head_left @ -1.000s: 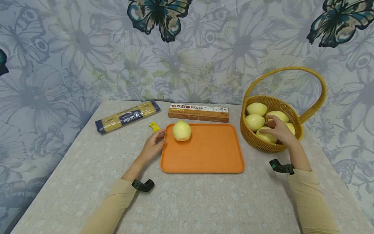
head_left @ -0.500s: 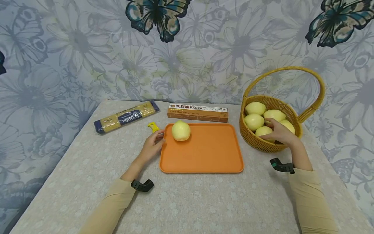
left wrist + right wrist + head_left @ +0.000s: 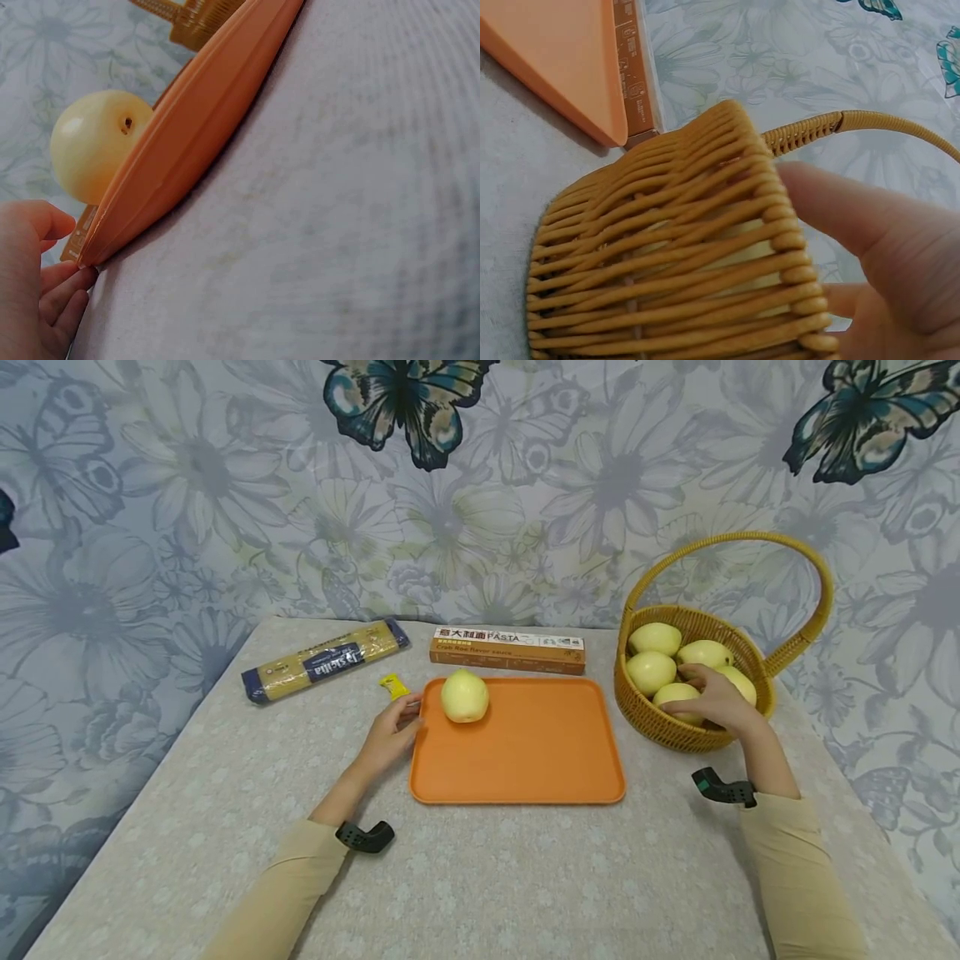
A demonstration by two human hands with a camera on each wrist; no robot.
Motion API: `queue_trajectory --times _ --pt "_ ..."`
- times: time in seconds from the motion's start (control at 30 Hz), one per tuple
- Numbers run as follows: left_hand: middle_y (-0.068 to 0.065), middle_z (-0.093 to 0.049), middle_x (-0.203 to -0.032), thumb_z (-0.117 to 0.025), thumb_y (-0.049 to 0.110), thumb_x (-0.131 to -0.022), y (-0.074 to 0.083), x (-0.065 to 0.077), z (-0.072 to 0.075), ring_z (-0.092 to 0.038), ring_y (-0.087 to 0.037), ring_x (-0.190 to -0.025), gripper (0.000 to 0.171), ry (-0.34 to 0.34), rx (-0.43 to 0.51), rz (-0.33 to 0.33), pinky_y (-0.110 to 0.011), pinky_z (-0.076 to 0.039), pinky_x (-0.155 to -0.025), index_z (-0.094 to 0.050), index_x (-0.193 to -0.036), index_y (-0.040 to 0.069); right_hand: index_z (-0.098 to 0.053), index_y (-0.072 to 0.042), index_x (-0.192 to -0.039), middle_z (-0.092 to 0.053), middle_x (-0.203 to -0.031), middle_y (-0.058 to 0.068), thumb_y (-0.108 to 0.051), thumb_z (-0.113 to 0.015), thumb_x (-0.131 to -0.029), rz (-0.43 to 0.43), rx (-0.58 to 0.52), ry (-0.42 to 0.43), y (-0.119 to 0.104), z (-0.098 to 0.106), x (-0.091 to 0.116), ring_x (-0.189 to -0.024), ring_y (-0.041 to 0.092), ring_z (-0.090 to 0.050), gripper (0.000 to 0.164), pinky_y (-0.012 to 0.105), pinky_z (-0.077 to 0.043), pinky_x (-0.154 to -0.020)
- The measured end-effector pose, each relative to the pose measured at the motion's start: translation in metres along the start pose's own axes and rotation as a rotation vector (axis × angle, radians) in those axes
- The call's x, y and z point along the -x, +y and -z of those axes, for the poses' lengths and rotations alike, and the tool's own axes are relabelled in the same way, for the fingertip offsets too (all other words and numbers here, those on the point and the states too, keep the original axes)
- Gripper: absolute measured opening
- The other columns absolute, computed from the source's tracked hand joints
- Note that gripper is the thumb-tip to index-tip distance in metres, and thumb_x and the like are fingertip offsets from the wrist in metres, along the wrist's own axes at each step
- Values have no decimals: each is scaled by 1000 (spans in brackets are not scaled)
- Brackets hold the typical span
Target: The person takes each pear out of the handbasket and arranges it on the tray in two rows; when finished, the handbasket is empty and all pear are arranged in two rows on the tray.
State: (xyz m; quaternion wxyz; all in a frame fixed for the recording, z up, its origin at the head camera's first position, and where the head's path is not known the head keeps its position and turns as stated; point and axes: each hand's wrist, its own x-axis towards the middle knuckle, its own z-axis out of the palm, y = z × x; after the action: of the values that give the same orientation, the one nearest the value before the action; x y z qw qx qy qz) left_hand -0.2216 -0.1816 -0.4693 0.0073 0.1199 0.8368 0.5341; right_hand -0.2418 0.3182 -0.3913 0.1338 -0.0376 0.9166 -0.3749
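Observation:
My right hand [image 3: 716, 700] reaches over the basket's near rim, with thumb and fingers around the front pear [image 3: 677, 700]. That pear is pale yellow and partly hidden by the hand. Several more pears [image 3: 652, 674] lie in the woven wicker basket [image 3: 667, 737]. In the right wrist view the basket wall [image 3: 682, 240] hides most of the fruit beside the fingers. At the left, my left hand [image 3: 392, 733] touches the rim of an orange tray [image 3: 525, 752] with relaxed, slightly bent fingers. One pear [image 3: 465, 696] sits on the tray near its far left corner.
Behind the tray lies a brown and white pasta box [image 3: 507, 652]. A yellow and blue spaghetti pack [image 3: 326, 662] lies at the back left, and a small yellow packet [image 3: 393, 686] is near the left fingers. The basket's tall handle [image 3: 750, 537] arches above the fruit.
My right hand's thumb and fingers have settled lower around the front pear, and the fingers have shifted slightly. The left hand stays at the tray's rim.

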Motion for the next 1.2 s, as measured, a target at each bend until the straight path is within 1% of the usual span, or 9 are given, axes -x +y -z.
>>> queue_trajectory --times 0.13,0.23,0.37,0.53,0.67,0.8,1.0,1.1,1.2 --pt "-27 -46 -138 -53 11 -97 -21 -6 -4 -49 -40 -126 48 16 -16 -14 -52 -42 -107 -39 -141 -3 -14 -4 -152 -21 -150 35 -42 -73 -82 -50 -24 50 -2 4 2 -136 51 -24 99 65 -35 -104" --pt "-24 -49 -137 -54 14 -97 -25 -7 -4 -51 -37 -125 47 29 -25 -20 -50 -43 -107 -42 -140 1 -17 -6 -152 -22 -151 33 -44 -72 -82 -53 -55 107 -3 7 3 -136 50 -24 97 63 -38 -101" --pt "-23 -50 -136 -55 14 -97 -25 -7 -3 -52 -36 -124 46 31 -33 -25 -49 -44 -106 -43 -140 2 -20 -9 -152 -25 -151 27 -39 -71 -84 -12 -131 201 -5 8 3 -135 45 -30 90 45 -45 -92" --pt "-23 -50 -137 -54 14 -97 -25 -7 -2 -52 -36 -124 46 27 -34 -23 -49 -44 -106 -43 -140 1 -22 -10 -152 -29 -150 24 -35 -71 -85 35 -164 311 -8 9 5 -119 30 -44 86 18 -42 -79" --pt "-24 -50 -136 -54 13 -97 -23 -7 -3 -52 -37 -124 46 25 -37 -23 -49 -44 -106 -42 -140 0 -24 -11 -151 -31 -150 21 -35 -70 -85 44 -182 347 -12 9 10 -101 9 -48 84 11 -43 -72" --pt "-27 -48 -137 -53 10 -97 -13 -4 -1 -50 -40 -125 47 11 -24 -16 -51 -43 -107 -41 -140 -4 -26 -14 -151 -32 -150 18 -35 -70 -86 53 -205 366 -20 7 13 -95 0 -45 81 9 -44 -70" --pt "-32 -45 -138 -53 7 -97 12 3 2 -48 -44 -126 48 -11 -6 -11 -53 -42 -107 -39 -139 -10 -32 -17 -148 -34 -149 16 -32 -72 -85 79 -229 400 -35 -2 12 -113 17 -46 76 10 -42 -74" --pt "-31 -44 -139 -53 8 -97 16 5 3 -48 -43 -126 48 -17 -3 1 -52 -42 -108 -39 -139 -10 -32 -15 -148 -34 -149 16 -31 -72 -85 99 -242 388 -47 -10 10 -122 29 -43 77 10 -41 -76" --pt "-31 -44 -139 -53 8 -97 16 5 3 -48 -43 -127 49 -19 -7 6 -52 -42 -108 -38 -140 -10 -31 -13 -148 -33 -150 15 -29 -72 -85 131 -271 351 -61 -19 6 -126 33 -41 77 10 -42 -77"
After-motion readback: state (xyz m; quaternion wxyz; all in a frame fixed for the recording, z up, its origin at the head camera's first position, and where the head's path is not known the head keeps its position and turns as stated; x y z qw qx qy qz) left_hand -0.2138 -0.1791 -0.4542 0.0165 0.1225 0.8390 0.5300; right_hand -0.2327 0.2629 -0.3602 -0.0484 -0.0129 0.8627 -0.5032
